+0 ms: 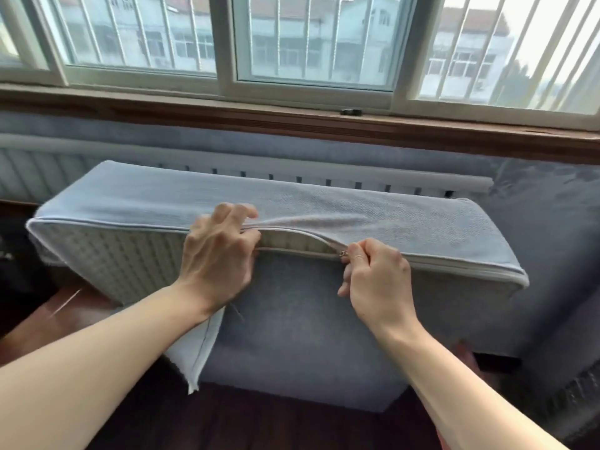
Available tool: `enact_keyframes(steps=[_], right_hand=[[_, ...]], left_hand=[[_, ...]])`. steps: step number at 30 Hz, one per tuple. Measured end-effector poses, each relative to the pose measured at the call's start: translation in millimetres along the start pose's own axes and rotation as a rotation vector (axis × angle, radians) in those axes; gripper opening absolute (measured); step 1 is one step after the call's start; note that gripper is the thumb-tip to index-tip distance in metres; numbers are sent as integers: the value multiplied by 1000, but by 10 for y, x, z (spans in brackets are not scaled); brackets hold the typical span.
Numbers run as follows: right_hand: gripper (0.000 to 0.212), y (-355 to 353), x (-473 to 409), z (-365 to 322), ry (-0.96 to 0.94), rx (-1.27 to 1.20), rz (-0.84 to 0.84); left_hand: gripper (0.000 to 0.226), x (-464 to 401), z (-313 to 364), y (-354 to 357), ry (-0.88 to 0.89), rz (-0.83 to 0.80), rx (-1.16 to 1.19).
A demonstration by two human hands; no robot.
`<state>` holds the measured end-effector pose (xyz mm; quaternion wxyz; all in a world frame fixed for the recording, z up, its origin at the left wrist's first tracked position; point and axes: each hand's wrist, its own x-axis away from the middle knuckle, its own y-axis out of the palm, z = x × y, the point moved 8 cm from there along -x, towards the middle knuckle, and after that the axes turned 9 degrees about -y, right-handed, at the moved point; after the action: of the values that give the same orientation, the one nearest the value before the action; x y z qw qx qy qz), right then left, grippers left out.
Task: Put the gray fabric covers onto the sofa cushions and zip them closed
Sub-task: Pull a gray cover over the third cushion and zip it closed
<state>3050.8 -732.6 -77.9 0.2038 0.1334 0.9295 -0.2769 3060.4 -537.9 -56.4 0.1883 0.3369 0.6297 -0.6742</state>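
Half the zipper (422, 262) is closed right of the zipper pull (343, 253), pinched by right hand (373, 280); left hand (217, 254) grips the gray cover (292, 199) shut; left stretch remains

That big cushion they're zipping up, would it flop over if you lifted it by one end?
Probably not much. The cushion keeps square edges and a boxy shape while standing on its side, so its filling looks fairly stiff. The gray cover is the floppy part: it wrinkles where the left hand holds it. For its bulk it is likely light.
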Motion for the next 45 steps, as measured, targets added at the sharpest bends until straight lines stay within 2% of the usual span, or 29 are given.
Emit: enact_keyframes(steps=[8,12,18,22,26,31,35,37,40,43,45], right_hand=[[33,1071,51,-645,8,-89,-47],[33,1676,120,-1013,13,-115,-50],[33,2466,182,-1528,33,-138,-57],[31,2697,179,-1717,-5,-5,-17],[31,2811,199,-1872,-1,103,11],[30,3315,219,-2217,-61,135,-50],[33,3596,179,-2376,-101,159,-65],[32,3671,163,-2391,-138,200,-72],[25,3783,158,-2445,-265,332,-179],[21,3820,171,-2506,-382,528,-309],[16,3766,181,-2550,-423,507,-344]], left_hand=[[21,175,-1359,-30,-53,-45,-126],[21,204,-1941,-129,1,-19,-116],[17,167,-2190,-184,162,-21,64],[16,248,-2540,-195,172,4,86],[13,346,-3149,-169,47,19,113],[13,476,-3404,-10,-179,-36,310],[20,656,-3679,299,-422,-316,337],[17,743,-3740,369,-505,-378,422],[4,776,-3719,434,-575,-421,656],[21,799,-3630,452,-744,-483,1108],[31,841,-3581,453,-951,-508,1353]])
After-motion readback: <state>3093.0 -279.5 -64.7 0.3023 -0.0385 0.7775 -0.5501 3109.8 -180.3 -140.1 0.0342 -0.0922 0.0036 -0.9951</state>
